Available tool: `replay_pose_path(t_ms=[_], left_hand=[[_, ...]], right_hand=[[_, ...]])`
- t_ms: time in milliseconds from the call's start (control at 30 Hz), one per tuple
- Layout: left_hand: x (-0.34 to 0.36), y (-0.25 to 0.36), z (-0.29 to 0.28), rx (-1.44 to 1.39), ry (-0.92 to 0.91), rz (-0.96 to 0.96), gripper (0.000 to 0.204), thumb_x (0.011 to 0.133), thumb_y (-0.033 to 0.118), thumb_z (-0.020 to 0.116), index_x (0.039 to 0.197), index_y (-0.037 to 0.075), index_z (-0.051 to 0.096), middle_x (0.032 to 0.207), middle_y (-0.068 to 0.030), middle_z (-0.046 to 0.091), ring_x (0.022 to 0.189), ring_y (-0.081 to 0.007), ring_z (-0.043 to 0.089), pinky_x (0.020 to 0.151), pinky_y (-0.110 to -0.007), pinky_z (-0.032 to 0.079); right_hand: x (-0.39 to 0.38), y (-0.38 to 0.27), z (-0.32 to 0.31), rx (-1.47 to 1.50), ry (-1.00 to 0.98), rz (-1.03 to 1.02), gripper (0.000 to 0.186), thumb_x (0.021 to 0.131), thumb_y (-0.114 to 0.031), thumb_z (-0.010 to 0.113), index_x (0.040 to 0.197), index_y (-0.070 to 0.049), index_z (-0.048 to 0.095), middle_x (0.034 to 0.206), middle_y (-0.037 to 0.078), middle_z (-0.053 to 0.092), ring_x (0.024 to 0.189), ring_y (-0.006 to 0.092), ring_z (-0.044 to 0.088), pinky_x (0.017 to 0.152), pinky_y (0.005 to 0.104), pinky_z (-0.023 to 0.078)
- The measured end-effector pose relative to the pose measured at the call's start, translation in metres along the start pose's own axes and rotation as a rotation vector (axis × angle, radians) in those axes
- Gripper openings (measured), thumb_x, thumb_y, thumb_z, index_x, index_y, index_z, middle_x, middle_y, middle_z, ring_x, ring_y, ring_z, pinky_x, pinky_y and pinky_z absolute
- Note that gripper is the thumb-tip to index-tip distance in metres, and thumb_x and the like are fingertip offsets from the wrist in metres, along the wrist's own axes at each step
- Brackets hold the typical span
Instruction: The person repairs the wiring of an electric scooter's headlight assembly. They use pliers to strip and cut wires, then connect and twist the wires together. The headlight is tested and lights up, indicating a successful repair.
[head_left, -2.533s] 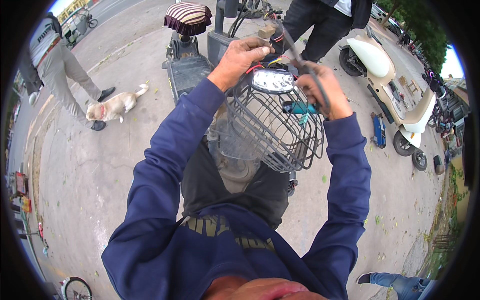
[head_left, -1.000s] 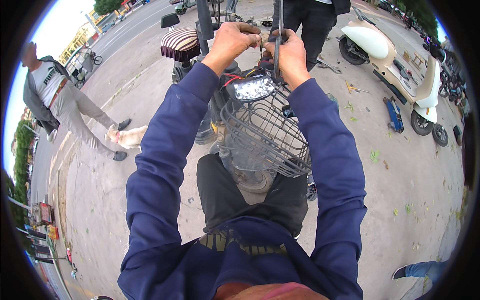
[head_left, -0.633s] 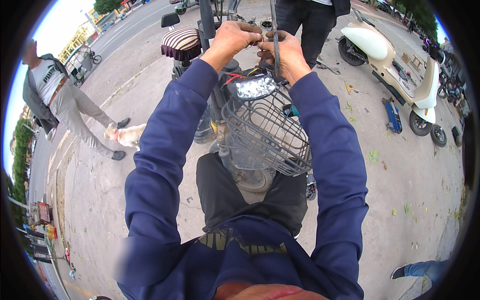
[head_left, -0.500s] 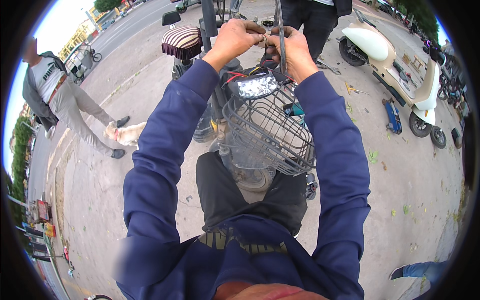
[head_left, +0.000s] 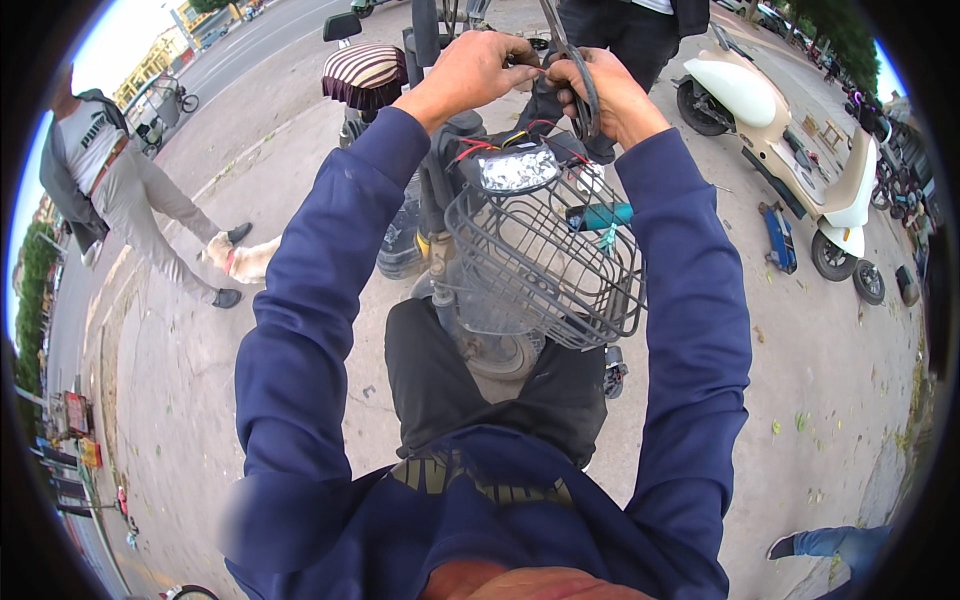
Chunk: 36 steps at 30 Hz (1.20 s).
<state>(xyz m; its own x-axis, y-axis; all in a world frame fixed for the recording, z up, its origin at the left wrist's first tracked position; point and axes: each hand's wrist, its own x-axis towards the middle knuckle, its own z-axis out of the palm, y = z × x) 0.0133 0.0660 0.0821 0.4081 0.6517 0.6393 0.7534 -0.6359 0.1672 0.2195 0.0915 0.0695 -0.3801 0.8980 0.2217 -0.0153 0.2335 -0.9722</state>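
cream scooter (head_left: 765,148) parked over on the right, some blue thing (head_left: 777,238) beside it, plus a pale dog (head_left: 255,262) in a red collar (head_left: 230,263) near a bystander (head_left: 150,190)

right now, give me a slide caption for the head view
Bare left hand and bare right hand close together near a shiny oval headlight and black wire basket.

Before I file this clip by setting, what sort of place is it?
Most likely an outdoor roadside pavement: a road with painted white lines crosses the upper left, a cream-and-white scooter stands on the paved ground at right, and leafy trees show beyond it.
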Motion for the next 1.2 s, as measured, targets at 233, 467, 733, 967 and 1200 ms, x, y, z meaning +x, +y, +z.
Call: replay_pose_path(t_ms=[233, 467, 733, 967, 1200], left_hand=[[-0.003, -0.003, 0.002, -0.044, -0.003, -0.097, 0.028, 0.094, 0.027, 0.076, 0.107, 0.003, 0.076, 0.081, -0.0126, 0.073, 0.074, -0.0205, 0.072, 0.071, -0.033, 0.055], [-0.001, 0.012, -0.005, -0.325, 0.041, -0.493, 0.035, 0.090, 0.027, 0.078, 0.110, -0.002, 0.078, 0.083, -0.0084, 0.076, 0.068, -0.0126, 0.071, 0.064, -0.028, 0.055], [-0.006, 0.006, 0.004, -0.433, 0.181, -0.435, 0.035, 0.088, 0.023, 0.079, 0.108, -0.005, 0.078, 0.084, -0.0085, 0.076, 0.068, -0.0112, 0.071, 0.061, -0.026, 0.053], [-0.005, 0.012, 0.001, -0.603, 0.145, -0.499, 0.029, 0.089, 0.021, 0.076, 0.106, -0.002, 0.078, 0.085, -0.0061, 0.076, 0.072, -0.0107, 0.071, 0.063, -0.025, 0.052], [-0.004, 0.006, -0.005, -0.702, 0.085, -0.541, 0.021, 0.090, 0.020, 0.075, 0.100, 0.001, 0.078, 0.085, -0.0044, 0.075, 0.073, -0.0096, 0.071, 0.063, -0.024, 0.051]], right_hand=[[0.011, -0.002, 0.000, 0.099, 0.060, -0.068, 0.016, 0.089, -0.011, 0.077, 0.092, 0.000, 0.067, 0.073, 0.003, 0.059, 0.057, 0.0117, 0.056, 0.054, 0.0278, 0.053], [0.013, 0.003, -0.002, 0.003, 0.101, -0.189, 0.031, 0.092, -0.020, 0.076, 0.108, 0.005, 0.065, 0.086, 0.012, 0.072, 0.070, 0.0181, 0.071, 0.060, 0.0319, 0.054], [-0.074, 0.029, -0.014, -1.078, 0.299, -0.245, 0.042, 0.100, -0.031, 0.065, 0.127, 0.000, 0.060, 0.109, 0.030, 0.067, 0.103, 0.0482, 0.067, 0.089, 0.0549, 0.052], [-0.068, 0.037, 0.014, -1.018, 0.392, -0.400, 0.033, 0.099, -0.029, 0.066, 0.113, 0.001, 0.060, 0.099, 0.032, 0.066, 0.087, 0.0503, 0.069, 0.077, 0.0575, 0.053], [-0.055, 0.026, 0.024, -1.102, 0.418, -0.415, 0.034, 0.092, -0.027, 0.070, 0.112, -0.001, 0.060, 0.094, 0.029, 0.067, 0.079, 0.0475, 0.071, 0.071, 0.0544, 0.056]])
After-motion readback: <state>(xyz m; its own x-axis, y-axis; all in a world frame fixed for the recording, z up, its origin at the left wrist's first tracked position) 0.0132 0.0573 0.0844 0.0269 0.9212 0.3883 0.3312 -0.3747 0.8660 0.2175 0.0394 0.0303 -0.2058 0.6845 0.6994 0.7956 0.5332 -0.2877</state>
